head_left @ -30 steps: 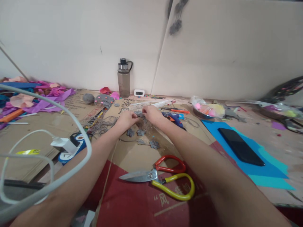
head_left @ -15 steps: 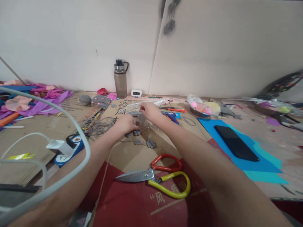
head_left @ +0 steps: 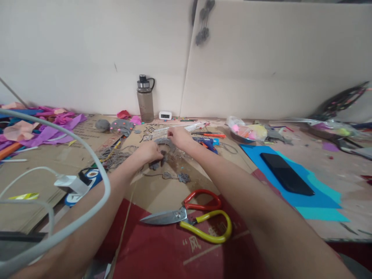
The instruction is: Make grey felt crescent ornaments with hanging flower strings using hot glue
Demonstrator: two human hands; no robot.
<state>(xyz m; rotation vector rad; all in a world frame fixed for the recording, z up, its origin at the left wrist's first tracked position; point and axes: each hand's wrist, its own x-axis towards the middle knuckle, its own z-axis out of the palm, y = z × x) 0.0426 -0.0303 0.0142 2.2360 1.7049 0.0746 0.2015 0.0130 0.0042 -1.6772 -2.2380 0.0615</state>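
Over the middle of the cardboard [head_left: 159, 190], both hands work close together without touching. The left hand [head_left: 148, 151] has its thumb and fingers drawn together, pinching a small dark grey piece [head_left: 163, 154] at the tips; its exact outline is blurred. The right hand [head_left: 179, 138], a little farther out, has thumb and forefinger pressed together and the other fingers curled in; anything between those tips is too small to tell.

Both backs of the hands face up, fingertips turned inward toward each other. The left forearm rises from the lower left, passing behind a white cable [head_left: 100, 162]; the right forearm stretches from the lower right, its wrist nearly straight.

Between and just beyond the fingertips lies a grey ring [head_left: 172, 145], partly hidden by the hands. Just below the left hand is a grey clump [head_left: 155, 166], flat on the cardboard, and nearer the person lies a grey flower [head_left: 183, 177] beside a cord [head_left: 167, 175]. To the left of the left hand spreads a string tangle [head_left: 119, 157]. Nearer still, between the forearms, rest the scissors [head_left: 178, 215], blades pointing left.
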